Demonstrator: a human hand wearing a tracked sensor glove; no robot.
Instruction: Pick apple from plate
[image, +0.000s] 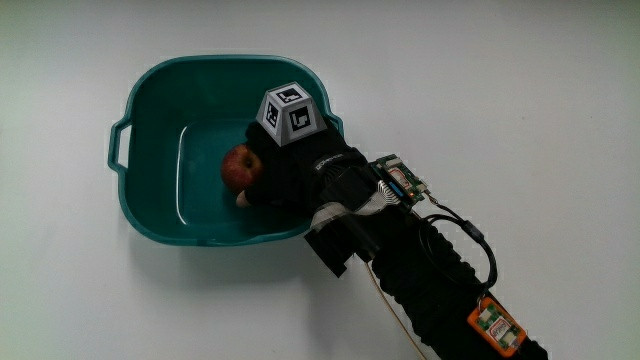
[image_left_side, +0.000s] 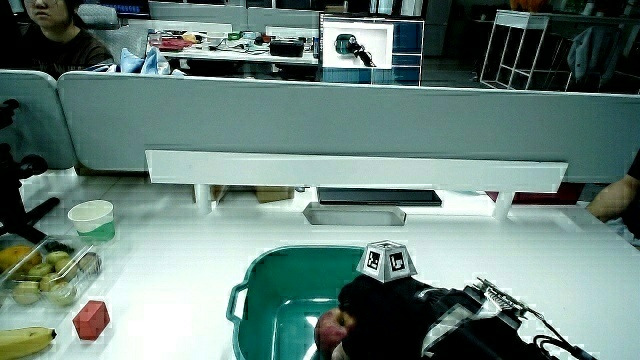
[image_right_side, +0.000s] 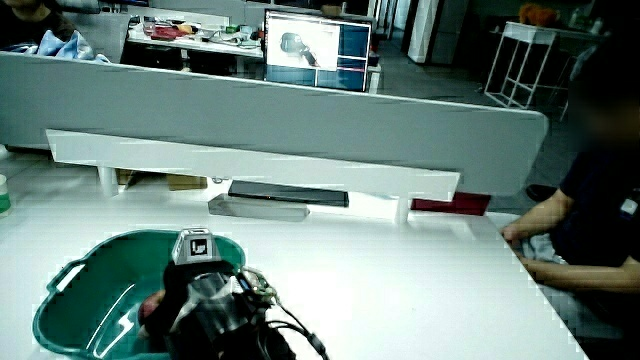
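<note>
A red apple (image: 238, 165) lies inside a teal basin (image: 150, 92) with handles, not on a plate. The hand (image: 292, 172) in its black glove reaches over the basin's rim nearest the person and down into it. Its fingers curl around the apple, which shows at their tips. The patterned cube (image: 290, 112) sits on the back of the hand. In both side views the apple (image_left_side: 330, 326) (image_right_side: 153, 311) peeks out beside the hand (image_left_side: 390, 312) (image_right_side: 205, 300) within the basin (image_left_side: 262, 272) (image_right_side: 80, 262). The forearm (image: 430, 270) crosses the table toward the person.
In a side view a red block (image_left_side: 91, 319), a banana (image_left_side: 22, 342), a clear box of fruit (image_left_side: 40, 272) and a pale green cup (image_left_side: 92, 219) stand near the table's edge. A grey tray (image_left_side: 354, 213) lies under a white shelf (image_left_side: 350, 168) by the partition.
</note>
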